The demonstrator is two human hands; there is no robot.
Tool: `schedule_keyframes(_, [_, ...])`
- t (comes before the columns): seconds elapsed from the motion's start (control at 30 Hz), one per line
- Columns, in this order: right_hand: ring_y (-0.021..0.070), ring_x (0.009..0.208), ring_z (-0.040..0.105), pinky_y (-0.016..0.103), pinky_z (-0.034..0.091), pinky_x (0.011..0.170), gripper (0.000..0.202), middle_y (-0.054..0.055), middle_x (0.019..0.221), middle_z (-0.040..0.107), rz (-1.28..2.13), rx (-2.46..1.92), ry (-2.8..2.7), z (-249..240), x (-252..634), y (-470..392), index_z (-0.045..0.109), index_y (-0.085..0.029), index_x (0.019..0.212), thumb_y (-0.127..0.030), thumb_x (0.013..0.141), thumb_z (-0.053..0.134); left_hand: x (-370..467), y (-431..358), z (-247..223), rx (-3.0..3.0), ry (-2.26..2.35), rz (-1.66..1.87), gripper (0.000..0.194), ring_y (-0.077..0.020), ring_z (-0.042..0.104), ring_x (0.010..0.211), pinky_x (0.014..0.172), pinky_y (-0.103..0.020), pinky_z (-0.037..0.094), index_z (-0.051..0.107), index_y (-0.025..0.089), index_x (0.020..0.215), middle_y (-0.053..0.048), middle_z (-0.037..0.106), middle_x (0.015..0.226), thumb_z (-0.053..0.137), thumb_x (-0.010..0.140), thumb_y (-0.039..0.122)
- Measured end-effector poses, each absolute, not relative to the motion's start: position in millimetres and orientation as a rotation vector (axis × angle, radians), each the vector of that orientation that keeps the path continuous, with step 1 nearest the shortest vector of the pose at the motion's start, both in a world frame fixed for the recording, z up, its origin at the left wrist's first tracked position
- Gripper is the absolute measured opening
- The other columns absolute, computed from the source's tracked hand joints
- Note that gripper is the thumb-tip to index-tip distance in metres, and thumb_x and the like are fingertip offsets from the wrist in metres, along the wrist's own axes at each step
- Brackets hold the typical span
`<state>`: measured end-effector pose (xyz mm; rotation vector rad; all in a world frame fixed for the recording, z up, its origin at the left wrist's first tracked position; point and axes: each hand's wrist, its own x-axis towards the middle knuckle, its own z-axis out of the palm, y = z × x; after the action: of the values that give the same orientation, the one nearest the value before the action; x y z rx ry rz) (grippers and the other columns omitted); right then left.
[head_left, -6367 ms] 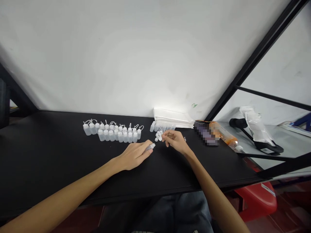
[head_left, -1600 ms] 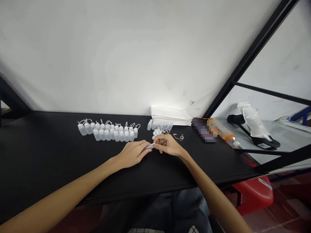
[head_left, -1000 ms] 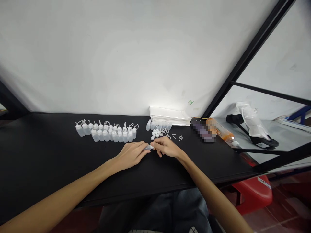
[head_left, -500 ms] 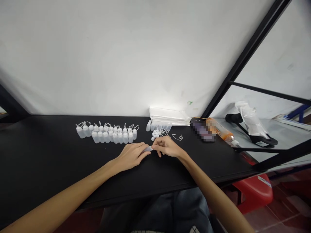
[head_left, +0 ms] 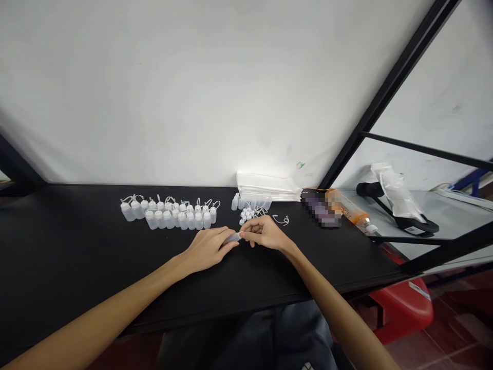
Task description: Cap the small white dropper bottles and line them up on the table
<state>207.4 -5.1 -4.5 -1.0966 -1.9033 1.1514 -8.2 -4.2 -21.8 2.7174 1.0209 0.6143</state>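
Note:
My left hand [head_left: 211, 247] is closed round a small translucent bottle [head_left: 232, 238] lying nearly sideways just above the black table. The fingertips of my right hand [head_left: 262, 232] pinch the bottle's right end, where its top is hidden by the fingers. Behind my left hand, small bottles with white caps and thin looped tubes [head_left: 176, 215] stand in rows. Just behind my right hand lie loose white caps [head_left: 245, 215] and a few thin tubes [head_left: 283, 220]. More small bottles without tubes [head_left: 235, 201] stand behind those caps.
A stack of white bags [head_left: 267, 186] lies against the wall on the black table [head_left: 96, 267]. To the right are a blurred purple item [head_left: 320, 208] and an orange-labelled bottle [head_left: 356, 216]. Black frame bars [head_left: 385, 92] rise beyond them, and a red stool [head_left: 404, 308] stands below.
The fingers of my right hand have shifted very slightly at the bottle's end. My left hand keeps its hold, and the view has moved a little.

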Motion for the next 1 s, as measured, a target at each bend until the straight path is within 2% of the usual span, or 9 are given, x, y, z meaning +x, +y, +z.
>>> schedule_keyframes(0.13, [0.0106, 0.049, 0.058, 0.02, 0.042, 0.044, 0.037, 0.002, 0.06, 0.062, 1.194, -1.085, -1.9, -0.9, 207.5, -5.5, 0.07, -0.011, 0.086, -0.045, 0.074, 0.073, -7.7, -4.7, -21.3, 2.713, 1.029, 0.612, 0.031, -0.014, 0.058, 0.067, 0.055, -0.024, 0.033, 0.062, 0.018, 0.1, -0.001, 0.065, 0.081, 0.039, 0.099, 0.038])
schedule_keyframes(0.37, [0.0118, 0.05, 0.06, 0.019, 0.041, 0.042, 0.037, 0.002, 0.058, 0.063, 1.3, -1.091, -1.875, -4.5, 208.5, -2.7, 0.068, -0.01, 0.08, -0.046, 0.071, 0.075, -8.1, -5.0, -24.4, 2.759, 1.011, 0.619, 0.033, -0.0139, 0.057, 0.066, 0.055, -0.024, 0.035, 0.064, 0.017, 0.095, -0.002, 0.064, 0.082, 0.039, 0.099, 0.038])
schedule_keyframes(0.5, [0.0119, 0.05, 0.06, 0.018, 0.04, 0.041, 0.036, 0.002, 0.057, 0.064, 1.312, -1.088, -1.843, -6.5, 208.6, -0.5, 0.068, -0.01, 0.077, -0.044, 0.068, 0.078, -8.4, -3.9, -23.7, 2.732, 1.029, 0.6, 0.03, -0.0137, 0.056, 0.067, 0.055, -0.023, 0.033, 0.065, 0.018, 0.099, -0.001, 0.063, 0.082, 0.042, 0.098, 0.039])
schedule_keyframes(0.8, [0.0139, 0.053, 0.064, 0.019, 0.042, 0.041, 0.036, 0.004, 0.064, 0.067, 1.334, -1.054, -1.826, -3.3, 210.1, 0.3, 0.069, -0.01, 0.084, -0.041, 0.068, 0.078, -8.0, -4.6, -19.7, 2.645, 1.05, 0.605, 0.029, -0.0124, 0.054, 0.064, 0.055, -0.024, 0.031, 0.064, 0.019, 0.097, 0.001, 0.061, 0.078, 0.043, 0.098, 0.039])
schedule_keyframes(1.0, [0.0132, 0.052, 0.063, 0.018, 0.04, 0.042, 0.036, 0.004, 0.06, 0.066, 1.384, -1.057, -1.83, -5.7, 209.0, -0.1, 0.067, -0.009, 0.083, -0.043, 0.072, 0.075, -7.4, -5.3, -20.7, 2.722, 1.045, 0.605, 0.032, -0.0127, 0.055, 0.064, 0.053, -0.023, 0.031, 0.064, 0.017, 0.092, 0.0, 0.061, 0.077, 0.04, 0.099, 0.038])
